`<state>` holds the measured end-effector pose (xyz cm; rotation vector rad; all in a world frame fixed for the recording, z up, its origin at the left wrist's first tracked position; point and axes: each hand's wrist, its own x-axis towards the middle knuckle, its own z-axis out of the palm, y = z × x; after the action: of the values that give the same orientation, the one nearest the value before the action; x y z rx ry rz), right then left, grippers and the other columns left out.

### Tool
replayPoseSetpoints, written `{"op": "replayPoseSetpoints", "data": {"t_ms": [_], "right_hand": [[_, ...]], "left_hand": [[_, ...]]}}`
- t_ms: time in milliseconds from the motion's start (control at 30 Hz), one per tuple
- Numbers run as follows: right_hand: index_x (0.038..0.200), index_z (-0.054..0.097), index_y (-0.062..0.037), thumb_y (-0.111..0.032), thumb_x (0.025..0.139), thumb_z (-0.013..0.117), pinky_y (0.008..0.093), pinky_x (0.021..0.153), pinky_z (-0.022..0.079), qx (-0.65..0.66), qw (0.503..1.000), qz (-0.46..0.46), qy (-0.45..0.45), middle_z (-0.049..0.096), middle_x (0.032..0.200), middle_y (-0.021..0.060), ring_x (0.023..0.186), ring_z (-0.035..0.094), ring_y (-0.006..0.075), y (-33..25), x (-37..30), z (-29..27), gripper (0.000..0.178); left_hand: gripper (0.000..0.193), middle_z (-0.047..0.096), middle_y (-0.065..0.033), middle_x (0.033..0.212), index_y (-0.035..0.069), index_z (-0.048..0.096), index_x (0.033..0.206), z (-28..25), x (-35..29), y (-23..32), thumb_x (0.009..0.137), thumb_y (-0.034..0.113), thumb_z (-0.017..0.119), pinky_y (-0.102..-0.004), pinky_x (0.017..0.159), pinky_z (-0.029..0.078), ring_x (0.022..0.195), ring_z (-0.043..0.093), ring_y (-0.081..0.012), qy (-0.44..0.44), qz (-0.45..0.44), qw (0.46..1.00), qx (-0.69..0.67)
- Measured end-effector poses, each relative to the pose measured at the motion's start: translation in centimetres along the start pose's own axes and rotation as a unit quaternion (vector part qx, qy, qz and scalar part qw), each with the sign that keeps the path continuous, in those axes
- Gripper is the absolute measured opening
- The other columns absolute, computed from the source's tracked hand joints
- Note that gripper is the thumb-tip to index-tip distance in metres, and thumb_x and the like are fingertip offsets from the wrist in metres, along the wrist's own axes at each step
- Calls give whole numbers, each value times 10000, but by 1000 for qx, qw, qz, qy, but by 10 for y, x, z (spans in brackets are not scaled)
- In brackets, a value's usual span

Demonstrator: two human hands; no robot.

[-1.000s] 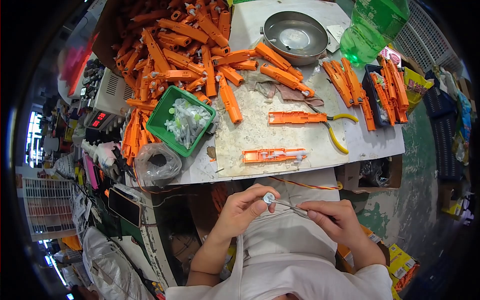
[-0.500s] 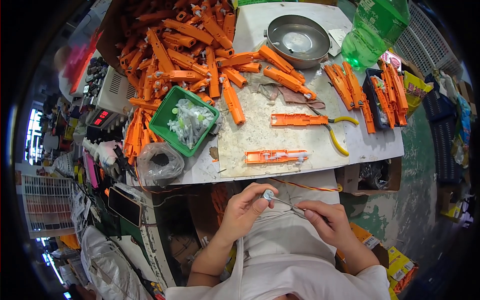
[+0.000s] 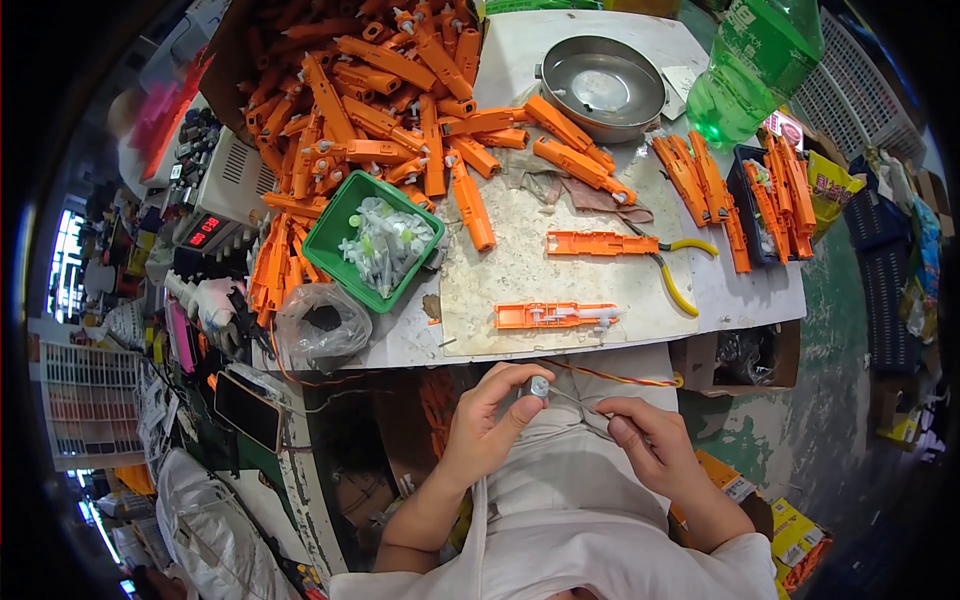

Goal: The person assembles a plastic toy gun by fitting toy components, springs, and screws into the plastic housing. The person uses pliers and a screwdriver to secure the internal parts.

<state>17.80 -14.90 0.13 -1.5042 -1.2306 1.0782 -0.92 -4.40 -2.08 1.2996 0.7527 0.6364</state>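
Head: right hand (image 3: 655, 442), probable pinch on rod (image 3: 573, 400)

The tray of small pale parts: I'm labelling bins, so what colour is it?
The tray is green; it shows best in the head view.

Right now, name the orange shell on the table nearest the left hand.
The orange shell holding white parts, near the table's front edge; the shell at the pliers and the piled ones lie farther from the left hand.
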Motion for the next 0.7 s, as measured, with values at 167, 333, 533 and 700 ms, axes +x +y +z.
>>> {"op": "replayPoseSetpoints", "data": {"t_ms": [167, 333, 533, 700], "right_hand": [[1074, 610, -12, -105, 940, 520, 223, 530, 390, -5, 1000, -5, 9, 561, 691, 33, 575, 471, 73, 0, 2, 0, 186], [1110, 602, -44, -78, 875, 595, 293, 506, 441, -193, 967, -143, 85, 599, 783, 89, 565, 567, 201, 5, 31, -4, 238], [1048, 624, -70, -106, 791, 649, 353, 668, 466, -382, 891, -234, 71, 565, 870, 87, 784, 566, 255, -6, 99, -14, 261], [965, 606, -41, -89, 788, 646, 401, 775, 440, -401, 875, -217, 163, 557, 868, 111, 894, 538, 291, 5, 113, -46, 187]], "left_hand": [[264, 621, -107, 973, 9, 615, 1062, 0, 2, 1, 868, 186, 638, -298, 817, 448, 902, 581, -215, 42, 51, 987, 143], [270, 622, -114, 980, 14, 618, 1056, -2, 1, -3, 868, 208, 636, -308, 833, 445, 922, 585, -240, 62, 61, 985, 151], [274, 618, -117, 957, 18, 624, 1042, 0, -4, -3, 881, 240, 622, -305, 830, 444, 910, 587, -239, 68, 61, 984, 156], [265, 613, -100, 927, 15, 625, 1038, -9, -12, -7, 882, 229, 621, -285, 786, 441, 854, 576, -204, 101, 85, 977, 167]]}}
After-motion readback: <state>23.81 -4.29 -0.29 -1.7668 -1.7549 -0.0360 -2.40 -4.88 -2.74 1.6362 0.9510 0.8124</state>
